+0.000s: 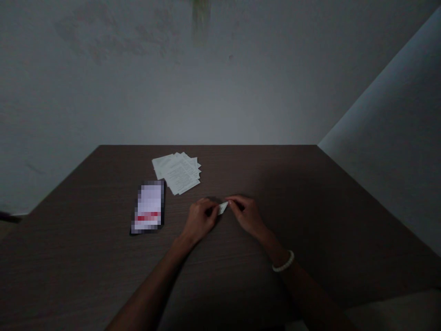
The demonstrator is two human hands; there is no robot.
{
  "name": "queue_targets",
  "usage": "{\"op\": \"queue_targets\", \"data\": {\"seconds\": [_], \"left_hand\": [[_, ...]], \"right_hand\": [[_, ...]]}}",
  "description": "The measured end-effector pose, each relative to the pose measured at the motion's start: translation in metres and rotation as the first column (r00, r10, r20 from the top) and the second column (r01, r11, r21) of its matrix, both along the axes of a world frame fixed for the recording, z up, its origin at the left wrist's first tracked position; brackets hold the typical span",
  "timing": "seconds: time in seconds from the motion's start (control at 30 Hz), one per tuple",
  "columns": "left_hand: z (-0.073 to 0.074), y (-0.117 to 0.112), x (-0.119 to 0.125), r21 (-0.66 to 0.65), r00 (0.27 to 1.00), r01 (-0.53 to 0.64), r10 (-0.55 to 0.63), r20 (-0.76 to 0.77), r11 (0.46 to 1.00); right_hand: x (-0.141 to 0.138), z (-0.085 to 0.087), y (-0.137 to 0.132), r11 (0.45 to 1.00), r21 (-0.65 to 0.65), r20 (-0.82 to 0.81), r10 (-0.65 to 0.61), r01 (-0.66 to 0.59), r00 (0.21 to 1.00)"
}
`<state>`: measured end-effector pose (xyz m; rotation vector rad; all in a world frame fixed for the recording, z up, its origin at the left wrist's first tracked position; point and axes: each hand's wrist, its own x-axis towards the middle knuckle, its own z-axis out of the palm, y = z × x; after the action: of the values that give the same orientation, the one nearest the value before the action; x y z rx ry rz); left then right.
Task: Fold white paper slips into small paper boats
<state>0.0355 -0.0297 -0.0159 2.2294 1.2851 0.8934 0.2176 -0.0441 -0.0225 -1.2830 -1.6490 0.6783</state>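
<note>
Between my two hands is a small piece of white paper [223, 208], which looks folded, just above or on the dark wooden table [213, 285]. My left hand [201, 218] pinches its left end between thumb and fingers. At its upper right corner the fingertips of my right hand [248, 215] are pressed together on the paper. My fingers cover parts of the paper. A pale beaded bracelet [284, 262] circles my right wrist.
A fanned stack of printed white papers [181, 172] lies at the far left of my hands. Nearer, on the left, is a phone [149, 202] with a lit, pixelated screen. A grey wall [220, 101] rises behind the table, and another pale surface [389, 151] borders its right side.
</note>
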Motion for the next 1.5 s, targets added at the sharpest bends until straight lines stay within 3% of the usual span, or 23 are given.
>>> {"op": "queue_targets", "data": {"seconds": [0.37, 0.6, 0.97, 1.13, 1.37, 1.5], "left_hand": [[0.0003, -0.0019, 0.0007, 0.049, 0.998, 0.066, -0.067, 0.021, 0.997], [-0.0006, -0.0011, -0.0001, 0.049, 0.999, 0.048, -0.049, 0.015, 0.998], [-0.0024, -0.0030, 0.0004, 0.101, 0.991, 0.132, -0.127, -0.050, 0.986], [-0.0036, -0.0025, 0.0000, 0.100, 0.992, 0.125, -0.121, -0.040, 0.987], [0.0006, -0.0023, 0.0007, 0.047, 0.996, 0.088, -0.088, -0.004, 0.995], [0.0008, -0.0016, 0.0010, 0.035, 0.997, 0.073, -0.073, 0.002, 0.997]], "right_hand": [[-0.0017, -0.0039, 0.0001, 1.000, -0.023, 0.020, -0.013, 0.014, 1.000], [-0.0021, -0.0047, -0.0006, 0.999, -0.038, 0.029, -0.006, 0.007, 1.000], [-0.0013, -0.0035, -0.0005, 0.996, -0.002, 0.193, -0.082, 0.084, 0.978], [-0.0001, -0.0027, -0.0006, 0.998, -0.031, 0.159, -0.042, 0.047, 0.986], [0.0038, -0.0010, -0.0005, 0.994, -0.107, -0.037, 0.023, -0.026, 0.999], [0.0052, 0.0014, -0.0014, 0.994, -0.099, -0.041, 0.041, -0.045, 0.998]]}}
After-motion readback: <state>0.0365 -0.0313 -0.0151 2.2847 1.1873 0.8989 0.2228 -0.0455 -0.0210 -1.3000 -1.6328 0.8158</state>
